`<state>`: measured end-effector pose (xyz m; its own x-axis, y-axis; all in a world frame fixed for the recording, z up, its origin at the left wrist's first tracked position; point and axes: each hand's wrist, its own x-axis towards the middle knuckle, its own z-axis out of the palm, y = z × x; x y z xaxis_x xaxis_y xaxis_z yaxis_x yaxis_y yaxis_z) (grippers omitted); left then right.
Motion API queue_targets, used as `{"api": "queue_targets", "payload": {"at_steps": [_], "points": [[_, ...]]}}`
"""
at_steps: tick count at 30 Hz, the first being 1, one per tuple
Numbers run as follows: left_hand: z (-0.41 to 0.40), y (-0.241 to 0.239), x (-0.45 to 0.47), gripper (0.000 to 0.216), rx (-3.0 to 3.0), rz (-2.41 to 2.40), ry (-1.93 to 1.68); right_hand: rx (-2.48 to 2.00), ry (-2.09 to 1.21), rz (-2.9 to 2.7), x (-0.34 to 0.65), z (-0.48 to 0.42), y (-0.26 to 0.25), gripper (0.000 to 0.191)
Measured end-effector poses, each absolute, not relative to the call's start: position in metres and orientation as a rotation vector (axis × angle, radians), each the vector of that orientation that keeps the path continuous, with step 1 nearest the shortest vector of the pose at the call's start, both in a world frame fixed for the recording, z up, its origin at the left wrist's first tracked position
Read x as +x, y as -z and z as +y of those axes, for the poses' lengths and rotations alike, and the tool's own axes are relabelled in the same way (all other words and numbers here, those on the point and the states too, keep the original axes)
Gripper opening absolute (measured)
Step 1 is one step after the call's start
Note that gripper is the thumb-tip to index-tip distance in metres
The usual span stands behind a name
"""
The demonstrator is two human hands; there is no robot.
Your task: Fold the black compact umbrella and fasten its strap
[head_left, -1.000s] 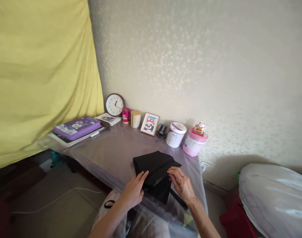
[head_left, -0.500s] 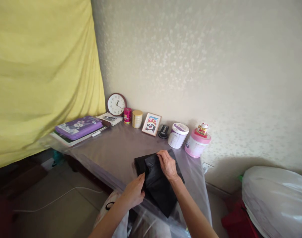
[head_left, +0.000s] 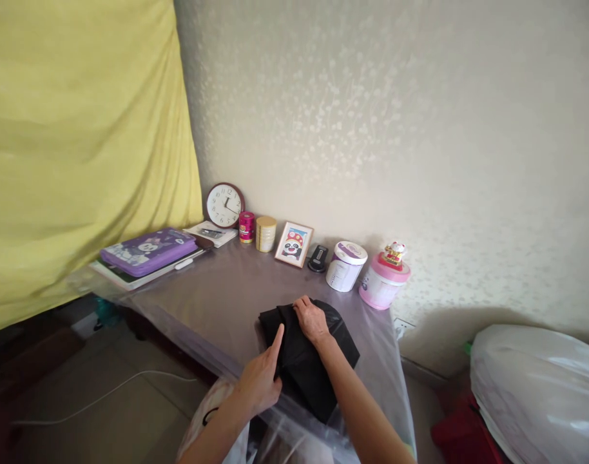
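A thin, slightly shiny black sheet (head_left: 307, 370), folded into layers, lies at the table's near edge; whether it is a bag or cloth I cannot tell. My left hand (head_left: 260, 380) holds its left edge, the index finger stretched along the fold and the thumb lower down. My right hand (head_left: 311, 319) is across the top of it, fingers bent and closed on a fold near the upper edge. The sheet's right side spreads out loosely beneath my right wrist. Part of the left edge is hidden behind my left fingers.
Along the wall stand a clock (head_left: 225, 205), a pink can (head_left: 246, 227), a yellow-lidded jar (head_left: 265, 234), a framed panda picture (head_left: 294, 245), a black object (head_left: 318, 258), a purple-white tub (head_left: 346, 267) and a pink tub (head_left: 384, 283) bearing a figurine. A purple case (head_left: 149, 251) lies left.
My right hand has moved slightly left with a fold of the black sheet, whose upper right now looks rounder and puffed. My left index finger has straightened upward.
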<state>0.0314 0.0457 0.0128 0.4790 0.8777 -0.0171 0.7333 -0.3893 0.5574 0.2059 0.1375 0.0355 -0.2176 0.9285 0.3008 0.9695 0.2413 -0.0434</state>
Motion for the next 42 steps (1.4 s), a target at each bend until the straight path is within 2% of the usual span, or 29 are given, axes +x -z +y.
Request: {"api": "queue_targets", "payload": {"at_steps": [2, 6, 13, 21, 26, 31, 34, 38, 42], "points": [[0.041, -0.015, 0.031, 0.093, 2.303, 1.319, -0.376, -1.805, 0.214, -2.269, 0.205, 0.138, -0.036, 0.017], [0.034, -0.014, 0.034, 0.085, 2.482, 1.415, -0.212, -1.845, 0.192, -2.298, 0.203, 0.138, -0.038, 0.018], [0.034, -0.016, 0.038, 0.081, 2.441, 1.475, -0.160, -1.796, 0.153, -2.286, 0.203, 0.132, -0.046, 0.018], [0.037, -0.017, 0.037, 0.078, 2.370, 1.434, -0.187, -1.254, 0.077, -2.431, 0.218, 0.083, -0.040, 0.029], [0.040, -0.015, 0.037, 0.078, 2.349, 1.434, -0.207, -1.565, 0.126, -2.422, 0.252, 0.108, -0.038, 0.026], [0.042, -0.013, 0.038, 0.078, 2.314, 1.432, -0.225, -1.791, 0.203, -2.201, 0.274, 0.133, -0.054, 0.032], [0.042, -0.011, 0.038, 0.078, 2.319, 1.435, -0.222, -1.672, 0.199, -2.243, 0.257, 0.123, -0.055, 0.030], [0.041, -0.011, 0.039, 0.079, 2.320, 1.453, -0.235, -1.173, 0.025, -2.573, 0.223, 0.107, -0.042, 0.030], [0.041, -0.012, 0.040, 0.080, 2.281, 1.488, -0.194, -1.531, 0.069, -2.466, 0.229, 0.119, -0.036, 0.032]]}}
